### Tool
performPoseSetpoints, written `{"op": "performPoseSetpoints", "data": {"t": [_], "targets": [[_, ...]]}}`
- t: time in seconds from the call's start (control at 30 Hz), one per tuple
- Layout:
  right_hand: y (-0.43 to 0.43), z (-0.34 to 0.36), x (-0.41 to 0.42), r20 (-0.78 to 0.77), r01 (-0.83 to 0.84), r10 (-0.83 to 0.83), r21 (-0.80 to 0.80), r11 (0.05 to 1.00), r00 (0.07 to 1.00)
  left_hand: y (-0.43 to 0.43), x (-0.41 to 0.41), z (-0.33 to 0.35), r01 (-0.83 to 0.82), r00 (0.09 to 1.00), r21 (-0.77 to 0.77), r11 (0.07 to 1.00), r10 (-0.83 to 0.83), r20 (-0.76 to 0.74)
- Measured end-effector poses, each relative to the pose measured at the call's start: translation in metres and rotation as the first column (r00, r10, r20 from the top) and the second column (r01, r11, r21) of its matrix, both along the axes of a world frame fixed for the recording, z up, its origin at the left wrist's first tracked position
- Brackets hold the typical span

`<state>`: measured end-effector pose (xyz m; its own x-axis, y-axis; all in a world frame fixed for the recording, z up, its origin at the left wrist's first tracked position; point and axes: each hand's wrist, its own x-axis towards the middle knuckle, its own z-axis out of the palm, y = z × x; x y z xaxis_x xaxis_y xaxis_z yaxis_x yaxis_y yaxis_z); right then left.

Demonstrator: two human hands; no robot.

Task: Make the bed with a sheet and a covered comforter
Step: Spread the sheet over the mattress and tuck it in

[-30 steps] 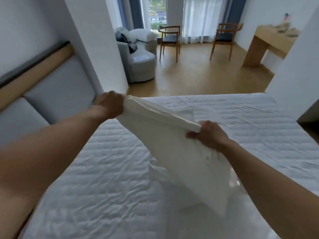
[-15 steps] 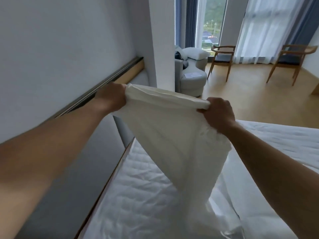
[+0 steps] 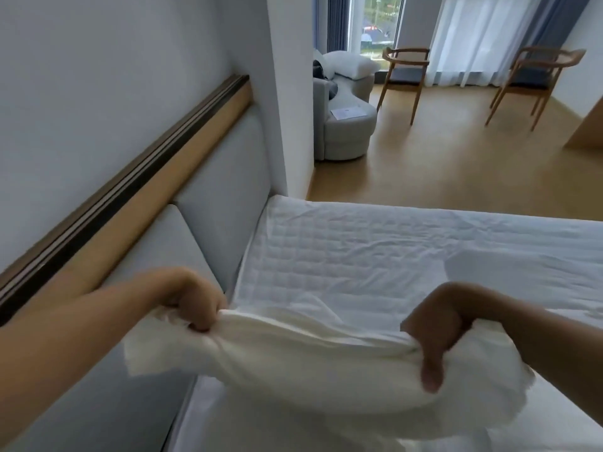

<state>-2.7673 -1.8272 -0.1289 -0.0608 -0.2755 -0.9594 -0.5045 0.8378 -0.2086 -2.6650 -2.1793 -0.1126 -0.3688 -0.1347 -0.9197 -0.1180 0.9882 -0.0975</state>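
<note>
1. Sheet (image 3: 293, 363): white cloth, folded and bunched, at 6 o'clock in the view. It is stretched between both hands over the near part of the bed (image 3: 359, 256), and its lower folds hang toward the mattress.
2. Left grip (image 3: 195, 305): a bare hand at 8 o'clock, just beside the headboard (image 3: 222, 190). Its fingers are curled tight round the sheet's left end.
3. Right grip (image 3: 437, 331): a bare hand at 4 o'clock. Its fingers are curled over the sheet's top edge and the thumb points down the front, grasping the right end.
4. Bed: a wrinkled, quilted white cover runs from the centre out to 3 o'clock.
5. Headboard: grey padded panels under a wooden rail, running from 9 toward 11 o'clock along the white wall.
6. Armchair (image 3: 346, 125): grey and rounded, at 12 o'clock. A white pillow (image 3: 352, 63) lies on its back and a paper (image 3: 347, 111) on its seat.
7. Wooden chairs (image 3: 404, 76) (image 3: 538, 79): at 1 and 2 o'clock, well apart on the wood floor (image 3: 440, 164), in front of white curtains (image 3: 470, 37).
</note>
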Motion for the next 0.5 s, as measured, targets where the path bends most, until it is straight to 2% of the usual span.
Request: {"op": "performPoseSetpoints", "data": {"t": [0.03, 0.1, 0.13, 0.2, 0.27, 0.37, 0.43, 0.5], "targets": [[-0.001, -0.016, -0.010, -0.045, -0.019, 0.019, 0.015, 1.000, 0.999, 0.001, -0.011, -0.017, -0.009, 1.000, -0.004, 1.000, 0.009, -0.005], [-0.006, -0.042, -0.048, -0.320, 0.038, -0.061, -0.078, 0.996, 0.946, -0.007, -0.049, -0.040, -0.028, 0.979, -0.024, 0.999, 0.023, -0.201], [-0.010, -0.047, -0.069, -0.495, 0.087, -0.174, -0.193, 0.977, 0.851, -0.010, -0.069, -0.044, -0.036, 0.942, -0.044, 0.998, 0.019, -0.335], [-0.018, -0.040, -0.111, -0.713, 0.116, -0.427, -0.442, 0.889, 0.556, -0.018, -0.119, -0.038, -0.059, 0.805, -0.072, 0.996, 0.004, -0.593], [-0.025, -0.013, -0.149, -0.734, 0.080, -0.596, -0.607, 0.791, 0.326, -0.018, -0.164, -0.002, -0.118, 0.619, -0.078, 0.990, 0.012, -0.785], [-0.037, 0.061, -0.206, -0.668, -0.070, -0.737, -0.744, 0.665, 0.100, -0.033, -0.221, 0.087, -0.079, 0.298, -0.047, 0.996, -0.021, -0.954], [-0.046, 0.131, -0.233, -0.554, -0.255, -0.830, -0.796, 0.549, -0.058, -0.047, -0.244, 0.162, -0.075, 0.038, 0.038, 0.996, 0.041, -0.998], [-0.049, 0.201, -0.245, -0.397, -0.455, -0.899, -0.776, 0.436, -0.185, -0.051, -0.251, 0.233, -0.034, -0.248, 0.030, 0.999, 0.020, -0.968]]}}
